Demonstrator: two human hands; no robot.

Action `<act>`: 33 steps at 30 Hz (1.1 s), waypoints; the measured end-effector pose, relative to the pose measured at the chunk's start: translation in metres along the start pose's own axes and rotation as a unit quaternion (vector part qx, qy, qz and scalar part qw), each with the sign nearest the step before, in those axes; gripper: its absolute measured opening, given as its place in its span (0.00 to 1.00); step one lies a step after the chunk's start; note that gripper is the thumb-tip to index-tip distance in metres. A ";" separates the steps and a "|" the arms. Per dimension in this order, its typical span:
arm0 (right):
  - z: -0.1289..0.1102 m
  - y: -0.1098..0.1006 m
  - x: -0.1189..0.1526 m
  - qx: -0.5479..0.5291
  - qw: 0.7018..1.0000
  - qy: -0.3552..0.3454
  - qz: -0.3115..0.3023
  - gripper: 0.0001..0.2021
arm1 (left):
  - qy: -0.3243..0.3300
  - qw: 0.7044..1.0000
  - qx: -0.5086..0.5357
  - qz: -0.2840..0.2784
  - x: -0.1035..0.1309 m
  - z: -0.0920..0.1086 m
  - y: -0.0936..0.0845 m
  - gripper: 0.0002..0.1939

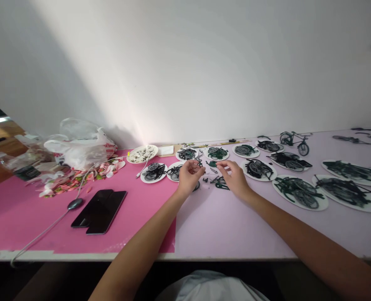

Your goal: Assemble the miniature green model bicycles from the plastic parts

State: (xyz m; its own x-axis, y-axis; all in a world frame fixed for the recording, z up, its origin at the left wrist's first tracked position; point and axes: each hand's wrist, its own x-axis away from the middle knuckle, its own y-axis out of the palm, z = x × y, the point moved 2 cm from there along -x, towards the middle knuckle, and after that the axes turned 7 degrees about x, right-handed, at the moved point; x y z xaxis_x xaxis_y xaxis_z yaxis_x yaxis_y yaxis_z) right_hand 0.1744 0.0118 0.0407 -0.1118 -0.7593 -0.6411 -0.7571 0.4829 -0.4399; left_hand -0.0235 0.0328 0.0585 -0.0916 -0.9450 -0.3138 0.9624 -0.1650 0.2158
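My left hand (190,176) is raised above the table's middle, fingers curled and thumb drawn in; whatever is in its pinch is too small to make out. Facing it, my right hand (235,177) has thumb and index finger brought together. A small dark green plastic piece (211,164) shows right by the right fingertips; whether they grip it I cannot tell. Below and between the hands lie loose dark green bicycle parts (219,182) and a small grey piece (213,170). A plate of black and grey wheel parts (174,171) is partly hidden behind my left hand.
Several white plates of model bicycle parts (300,192) spread to the right, with an assembled toy bicycle (295,141) near the wall. Leftward are black phones (99,211), a cable (47,229), petals (79,179), plastic bags (79,146) and a plate of white pieces (142,154).
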 end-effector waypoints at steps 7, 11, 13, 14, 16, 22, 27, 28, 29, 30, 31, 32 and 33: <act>-0.004 0.001 0.002 -0.117 0.991 0.062 -0.008 0.19 | 0.024 0.999 -0.040 0.012 -0.001 -0.001 0.000 0.21; -0.005 0.003 0.004 -0.151 0.985 0.081 -0.023 0.19 | 0.029 0.998 -0.042 0.020 -0.001 -0.002 0.000 0.21; -0.007 0.003 0.005 -0.153 0.984 0.088 -0.030 0.19 | 0.035 0.998 -0.043 0.020 0.000 -0.001 -0.001 0.21; -0.008 0.003 0.005 -0.152 0.984 0.091 -0.034 0.18 | 0.040 0.998 -0.045 0.017 0.000 0.000 -0.001 0.20; -0.009 0.003 0.006 -0.149 0.983 0.095 -0.041 0.18 | 0.052 0.997 -0.054 0.011 0.002 0.002 0.000 0.18; -0.008 0.005 0.006 -0.157 0.980 0.114 -0.044 0.17 | 0.063 0.995 -0.077 0.010 0.004 0.001 0.000 0.17; -0.006 0.007 0.004 -0.172 0.976 0.128 -0.037 0.17 | 0.068 0.995 -0.068 0.005 0.005 -0.001 0.002 0.16; -0.005 0.007 0.004 -0.174 0.975 0.131 -0.037 0.17 | 0.066 0.996 -0.066 0.004 0.006 -0.001 0.002 0.17; -0.005 0.007 0.003 -0.174 0.975 0.134 -0.037 0.17 | 0.064 0.996 -0.065 0.003 0.006 -0.001 0.002 0.17; -0.004 0.008 0.003 -0.173 0.975 0.136 -0.037 0.17 | 0.062 0.996 -0.064 0.002 0.006 0.000 0.002 0.17; -0.004 0.008 0.003 -0.172 0.975 0.138 -0.037 0.17 | 0.062 0.996 -0.065 -0.001 0.006 0.000 0.003 0.17; -0.004 0.008 0.003 -0.171 0.975 0.138 -0.037 0.17 | 0.063 0.996 -0.067 -0.005 0.007 0.000 0.003 0.17; -0.004 0.008 0.004 -0.171 0.975 0.137 -0.038 0.17 | 0.066 0.995 -0.072 -0.008 0.007 0.000 0.003 0.17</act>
State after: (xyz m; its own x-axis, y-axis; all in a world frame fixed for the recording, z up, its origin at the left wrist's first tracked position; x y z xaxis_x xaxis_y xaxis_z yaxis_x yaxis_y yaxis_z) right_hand 0.1653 0.0115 0.0369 -0.1789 -0.8984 -0.4012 -0.9349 0.2823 -0.2151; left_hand -0.0212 0.0257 0.0566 -0.0819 -0.8959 -0.4366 0.9886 -0.1287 0.0786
